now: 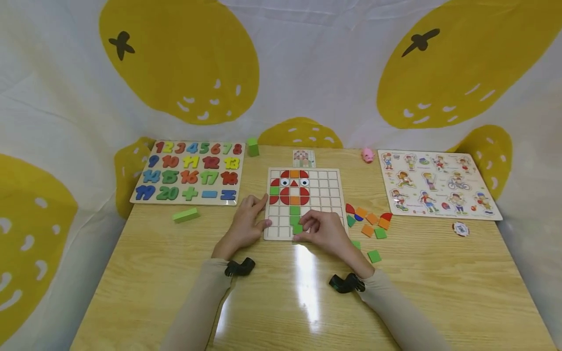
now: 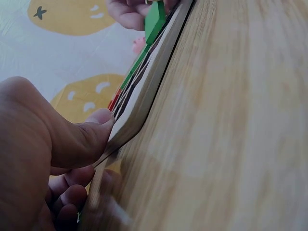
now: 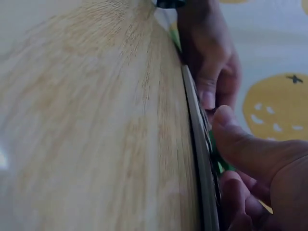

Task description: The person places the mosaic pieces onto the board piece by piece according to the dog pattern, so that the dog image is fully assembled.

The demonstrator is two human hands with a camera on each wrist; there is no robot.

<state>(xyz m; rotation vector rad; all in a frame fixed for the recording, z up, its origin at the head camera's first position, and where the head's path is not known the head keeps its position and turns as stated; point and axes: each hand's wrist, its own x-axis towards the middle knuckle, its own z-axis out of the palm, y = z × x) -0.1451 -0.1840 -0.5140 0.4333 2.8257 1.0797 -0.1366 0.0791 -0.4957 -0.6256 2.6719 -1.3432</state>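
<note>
A wooden grid board [image 1: 325,199] lies at the middle of the table, with red, orange and green pieces forming a face with round eyes above a green column. My left hand [image 1: 247,222] holds the board by its left edge, thumb [image 2: 91,134] on the near corner. Over the column's near end, my right hand [image 1: 322,231] pinches a green square tile [image 1: 297,228]. That green tile [image 2: 154,21] stands tilted above the board in the left wrist view. In the right wrist view, the fingers partly hide it.
Loose orange, red and green pieces [image 1: 371,218] lie right of the board. A pattern card [image 1: 304,158] sits behind it. A number puzzle [image 1: 189,170] is at left, a figure puzzle [image 1: 439,183] at right. Also about are green blocks [image 1: 186,215], a pink pig [image 1: 368,155] and a chip [image 1: 461,229].
</note>
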